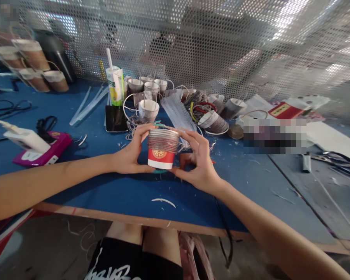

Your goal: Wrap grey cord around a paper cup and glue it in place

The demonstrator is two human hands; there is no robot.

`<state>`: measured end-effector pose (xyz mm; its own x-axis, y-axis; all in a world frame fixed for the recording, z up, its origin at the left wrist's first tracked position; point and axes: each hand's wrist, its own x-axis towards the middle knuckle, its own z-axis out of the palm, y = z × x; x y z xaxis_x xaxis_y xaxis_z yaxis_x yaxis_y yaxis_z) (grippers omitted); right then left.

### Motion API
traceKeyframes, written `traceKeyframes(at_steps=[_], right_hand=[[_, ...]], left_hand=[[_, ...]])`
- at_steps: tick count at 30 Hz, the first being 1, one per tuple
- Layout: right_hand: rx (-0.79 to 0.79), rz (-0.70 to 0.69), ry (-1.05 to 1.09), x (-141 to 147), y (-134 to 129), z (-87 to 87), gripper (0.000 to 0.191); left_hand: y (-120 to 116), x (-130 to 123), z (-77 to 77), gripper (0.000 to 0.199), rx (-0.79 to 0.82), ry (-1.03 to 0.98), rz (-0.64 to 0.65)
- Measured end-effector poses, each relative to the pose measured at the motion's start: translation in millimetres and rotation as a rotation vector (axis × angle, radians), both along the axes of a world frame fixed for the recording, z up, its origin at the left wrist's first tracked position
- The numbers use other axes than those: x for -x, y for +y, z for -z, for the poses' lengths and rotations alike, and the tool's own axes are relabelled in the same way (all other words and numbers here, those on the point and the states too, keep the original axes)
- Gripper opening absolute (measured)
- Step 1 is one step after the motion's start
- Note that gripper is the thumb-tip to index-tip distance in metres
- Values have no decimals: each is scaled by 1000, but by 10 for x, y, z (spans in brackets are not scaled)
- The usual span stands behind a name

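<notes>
A red and white paper cup (161, 149) with a gold emblem is held between both hands above the blue table, its upper part wrapped with grey cord. My left hand (134, 151) grips it from the left, fingers at the rim and thumb near the base. From the right, my right hand (200, 161) holds it the same way, its fingertips at the rim and thumb at the bottom. Bits of teal show at the cup's top and bottom edges. Behind it stands a white cup (148, 111) wound with cord.
Beyond the cup are a black phone (116, 118), a drink carton (115, 86), a bundle of pale strips (177, 111) and more corded cups. At left lies a purple power strip (58, 147); at right, scissors (335, 157). A perforated metal screen (192, 42) borders the back.
</notes>
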<state>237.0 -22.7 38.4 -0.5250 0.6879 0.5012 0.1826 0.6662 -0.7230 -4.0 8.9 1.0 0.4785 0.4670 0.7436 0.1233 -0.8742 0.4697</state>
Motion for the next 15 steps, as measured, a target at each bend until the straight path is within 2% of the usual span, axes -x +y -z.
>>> traceKeyframes(at_steps=[3, 6, 9, 12, 15], right_hand=[[-29, 11, -36, 15, -13, -13, 81], [-41, -12, -60, 37, -36, -26, 80], [-78, -19, -4, 40, -68, -39, 79], [-109, -88, 125, 14, -102, -68, 63], [37, -217, 160, -13, -126, -101, 38]], left_hand=[[-19, -29, -9, 109, -11, -21, -85], [-58, -52, -44, 95, 9, 9, -144], [-70, -58, -60, 81, 31, -45, -228], [-42, -55, -34, 80, 41, -125, -277], [-16, -49, 1, 81, 45, -140, -298]])
